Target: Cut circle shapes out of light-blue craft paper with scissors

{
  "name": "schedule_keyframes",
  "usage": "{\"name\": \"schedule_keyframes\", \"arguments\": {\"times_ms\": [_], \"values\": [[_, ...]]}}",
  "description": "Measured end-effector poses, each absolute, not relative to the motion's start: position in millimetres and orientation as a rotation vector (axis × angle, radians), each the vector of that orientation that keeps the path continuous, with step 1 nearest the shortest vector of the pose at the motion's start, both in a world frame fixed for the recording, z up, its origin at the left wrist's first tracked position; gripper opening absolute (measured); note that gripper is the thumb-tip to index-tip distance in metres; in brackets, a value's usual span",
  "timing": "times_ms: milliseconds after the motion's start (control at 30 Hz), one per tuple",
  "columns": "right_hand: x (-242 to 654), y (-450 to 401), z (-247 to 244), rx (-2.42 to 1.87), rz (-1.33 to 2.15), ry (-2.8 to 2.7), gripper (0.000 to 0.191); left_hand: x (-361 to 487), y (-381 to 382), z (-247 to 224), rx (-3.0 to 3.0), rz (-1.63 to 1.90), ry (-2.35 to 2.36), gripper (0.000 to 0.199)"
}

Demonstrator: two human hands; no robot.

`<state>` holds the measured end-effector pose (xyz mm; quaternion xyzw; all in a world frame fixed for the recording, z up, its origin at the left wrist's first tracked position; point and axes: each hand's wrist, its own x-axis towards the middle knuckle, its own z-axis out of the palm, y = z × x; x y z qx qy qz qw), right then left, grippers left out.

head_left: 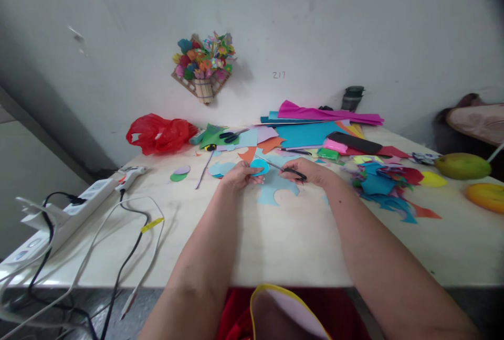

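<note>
Between the fingers of my left hand (pixel 243 174) is a bright blue paper circle (pixel 259 167). My right hand (pixel 307 170) grips black-handled scissors (pixel 294 174), whose blades point left toward the circle's upper edge. Beneath both hands lies a light blue paper offcut (pixel 277 193) with curved cut-outs. Two small paper circles, a green one (pixel 178 177) and a lilac one (pixel 181 169), overlap to the left. Whether the blades touch the blue circle is too small to tell.
Power strips (pixel 92 193) and cables run along the left. A red plastic bag (pixel 159 134) sits at the back left. Paper scraps (pixel 378 180) are heaped at right, near a mango (pixel 462 165). Behind are coloured sheets (pixel 307 134) and a second pair of scissors (pixel 232 136).
</note>
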<state>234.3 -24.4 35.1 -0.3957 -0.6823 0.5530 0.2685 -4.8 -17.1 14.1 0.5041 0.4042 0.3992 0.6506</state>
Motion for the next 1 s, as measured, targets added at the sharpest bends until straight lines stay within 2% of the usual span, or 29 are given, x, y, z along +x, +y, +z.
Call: {"name": "schedule_keyframes", "arguments": {"times_ms": [700,1000], "values": [[234.8,-19.9,30.8,-1.065,1.409,-1.904,0.028,-7.3,-15.6,12.5,1.183,0.874,0.916,0.024],[238.2,-19.4,30.0,-1.124,1.327,-1.943,0.034,-7.5,-16.5,13.5,1.226,0.858,0.914,0.03]]}}
